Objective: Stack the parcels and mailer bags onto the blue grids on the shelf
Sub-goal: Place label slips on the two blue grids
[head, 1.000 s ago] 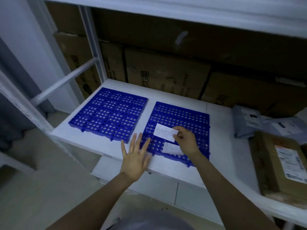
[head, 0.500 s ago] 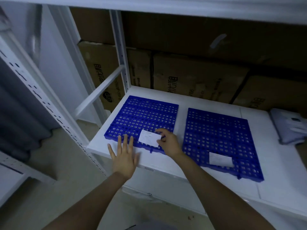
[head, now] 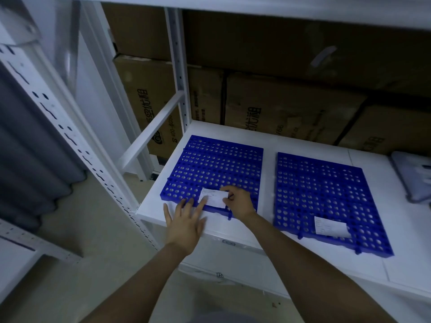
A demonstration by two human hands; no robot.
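**A label held down on the left blue grid**

The white shelf board (head: 270,183) carries two square blue plastic grids side by side, with a narrow strip of board between them. The left grid (head: 214,166) holds a small white paper label (head: 213,198) at its near edge. The right grid (head: 326,190) holds a second white label (head: 331,227) near its front. A grey mailer bag (head: 415,176) lies on the board at the far right, well apart from both grids.

The right hand (head: 240,205) pinches the right edge of the paper label between thumb and curled fingers. The left hand (head: 186,221) has straight, spread fingers, and one fingertip touches the label's lower left part. The two hands are near but not touching.

Half a second ago the left hand lay short of the label. One second ago the right hand held this label over the right grid. The second white label has not moved.

Both grids are rigid and pierced with rows of round holes. Brown cardboard boxes (head: 291,117) with printed characters stand behind, and a white slotted metal upright (head: 70,136) is at the left.
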